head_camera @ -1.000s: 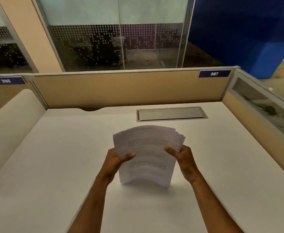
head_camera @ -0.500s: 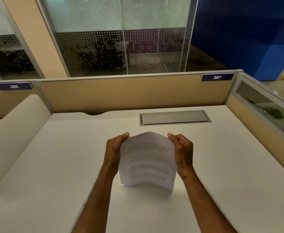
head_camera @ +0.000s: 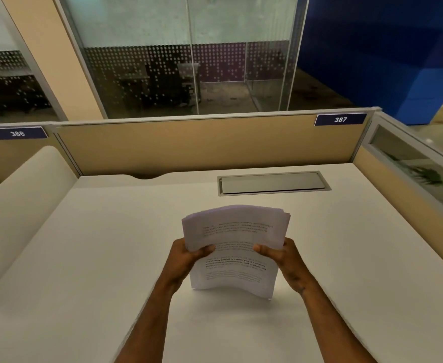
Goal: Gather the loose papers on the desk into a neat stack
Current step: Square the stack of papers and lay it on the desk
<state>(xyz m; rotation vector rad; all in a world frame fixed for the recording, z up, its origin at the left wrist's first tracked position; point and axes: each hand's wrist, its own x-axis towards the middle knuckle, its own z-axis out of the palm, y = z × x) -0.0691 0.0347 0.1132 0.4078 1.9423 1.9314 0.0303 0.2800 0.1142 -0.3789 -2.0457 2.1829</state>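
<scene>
A stack of white printed papers [head_camera: 234,231] stands upright on its lower edge on the white desk [head_camera: 84,258], bowed slightly toward me. My left hand [head_camera: 186,258] grips its left side and my right hand [head_camera: 284,258] grips its right side, thumbs on the front sheet at mid height. The top edges of the sheets are slightly fanned and uneven at the upper right. The fingers behind the stack are hidden.
A grey cable hatch [head_camera: 272,183] is set into the desk behind the papers. Tan partition panels [head_camera: 202,148] close the back and right side. A white curved divider [head_camera: 18,205] rises at the left.
Half a second ago my hands were at the stack's top corners, with the tops level. Now they have slid down to mid height and the top edges show fanned again.
</scene>
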